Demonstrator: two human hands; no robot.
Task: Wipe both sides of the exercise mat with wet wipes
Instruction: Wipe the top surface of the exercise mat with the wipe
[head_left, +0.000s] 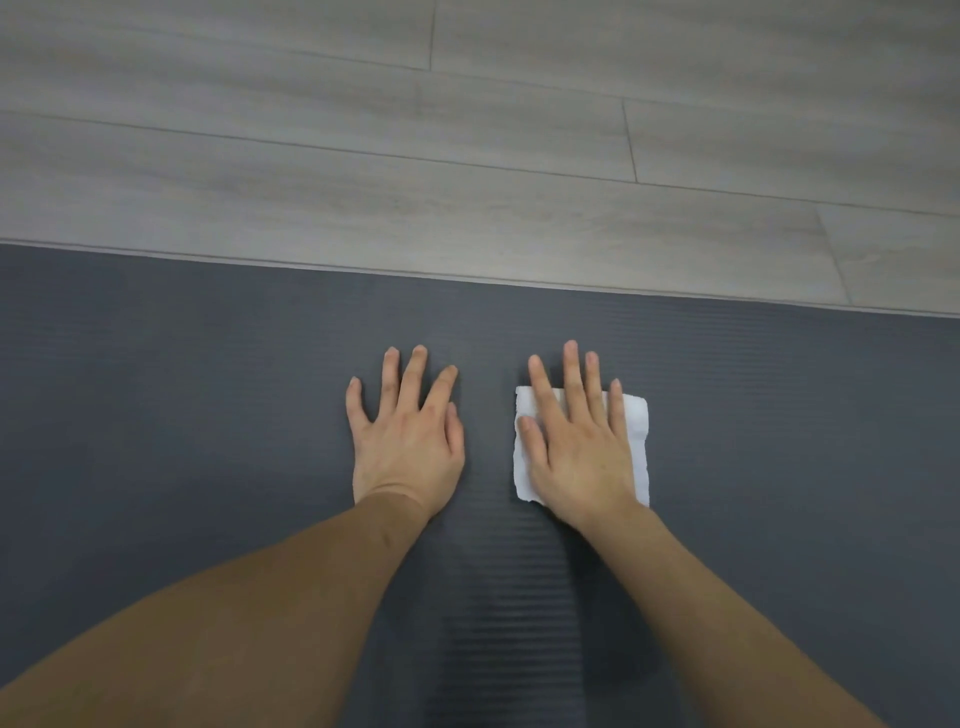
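Observation:
A dark grey ribbed exercise mat (182, 389) lies flat on the floor and fills the lower part of the view. My right hand (576, 441) presses a folded white wet wipe (635, 431) flat onto the mat with straight, spread fingers. The wipe shows around the hand on its left and right sides. My left hand (408, 431) rests flat on the bare mat beside it, fingers spread, holding nothing. A darker damp-looking streak (511, 597) runs on the mat between my forearms.
Pale grey wood-look floorboards (467, 130) lie beyond the mat's far edge (467, 278), which runs across the view from left to right.

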